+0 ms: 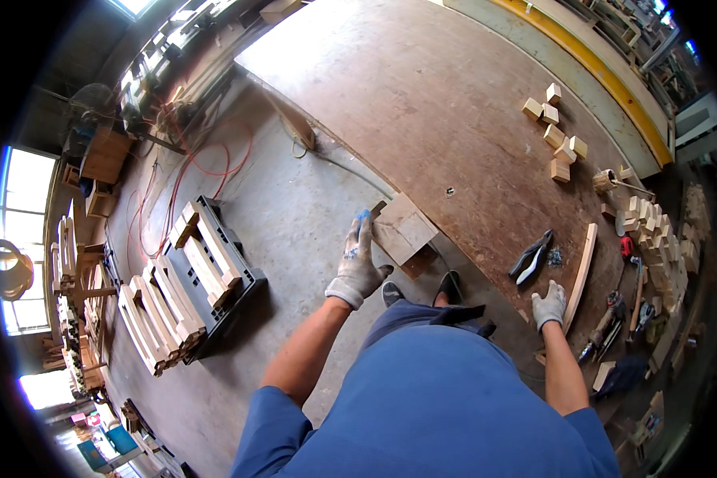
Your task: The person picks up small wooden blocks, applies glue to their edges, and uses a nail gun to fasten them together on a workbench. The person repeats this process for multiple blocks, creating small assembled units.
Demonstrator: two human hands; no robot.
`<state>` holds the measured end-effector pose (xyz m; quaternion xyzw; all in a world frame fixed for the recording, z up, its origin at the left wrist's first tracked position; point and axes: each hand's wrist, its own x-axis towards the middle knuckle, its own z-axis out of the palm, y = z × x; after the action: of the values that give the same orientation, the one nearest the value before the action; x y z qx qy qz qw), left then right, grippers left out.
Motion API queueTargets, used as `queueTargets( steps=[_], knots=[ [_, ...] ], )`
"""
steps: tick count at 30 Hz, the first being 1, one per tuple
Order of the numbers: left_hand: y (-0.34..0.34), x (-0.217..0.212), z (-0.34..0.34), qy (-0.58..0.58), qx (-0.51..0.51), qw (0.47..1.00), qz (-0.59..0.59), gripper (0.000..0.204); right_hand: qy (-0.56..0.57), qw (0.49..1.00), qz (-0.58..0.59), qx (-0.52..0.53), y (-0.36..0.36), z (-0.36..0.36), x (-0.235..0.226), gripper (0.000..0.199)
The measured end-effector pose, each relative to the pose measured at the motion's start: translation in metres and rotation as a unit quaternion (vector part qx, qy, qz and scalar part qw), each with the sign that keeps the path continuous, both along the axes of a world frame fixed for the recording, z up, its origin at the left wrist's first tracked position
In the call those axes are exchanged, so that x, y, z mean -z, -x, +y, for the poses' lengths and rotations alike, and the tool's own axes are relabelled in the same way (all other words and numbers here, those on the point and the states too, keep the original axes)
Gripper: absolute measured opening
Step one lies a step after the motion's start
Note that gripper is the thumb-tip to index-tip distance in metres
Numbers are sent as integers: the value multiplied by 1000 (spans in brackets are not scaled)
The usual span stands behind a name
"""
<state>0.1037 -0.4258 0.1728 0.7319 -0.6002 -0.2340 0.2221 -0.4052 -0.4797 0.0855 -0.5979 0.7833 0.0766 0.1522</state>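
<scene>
My left hand, in a pale, worn work glove with blue at the fingertips, is open with its fingers stretched out. It is beside a wooden block-like piece at the table's near edge; whether they touch, I cannot tell. My right hand, gloved too, rests at the table's near edge with fingers a little apart and nothing visible in them. Close to it are a long, slightly curved wooden strip and pliers with dark and pale handles. A small dark cluster of bits lies by the pliers.
Small wooden blocks sit scattered on the brown worktable. Stacked wood pieces, a hammer and other tools crowd the right side. On the floor at left, a black pallet bears wooden bars; red hoses trail behind.
</scene>
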Motion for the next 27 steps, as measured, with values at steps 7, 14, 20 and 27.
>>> queueTargets(
  steps=[7,14,20,27],
  knots=[
    [0,13,18,-10,-77,993,85,125,-38,999,-29,-4,-2,-3,-22,77],
    [-2,78,72,-225,-50,973,29,102,61,996,-57,10,9,-56,-29,68],
    [40,116,112,-315,-17,949,18,75,123,980,-155,33,5,-153,-42,66],
    [93,111,95,-348,-78,930,92,64,127,974,-182,42,3,-258,-33,84]
  ],
)
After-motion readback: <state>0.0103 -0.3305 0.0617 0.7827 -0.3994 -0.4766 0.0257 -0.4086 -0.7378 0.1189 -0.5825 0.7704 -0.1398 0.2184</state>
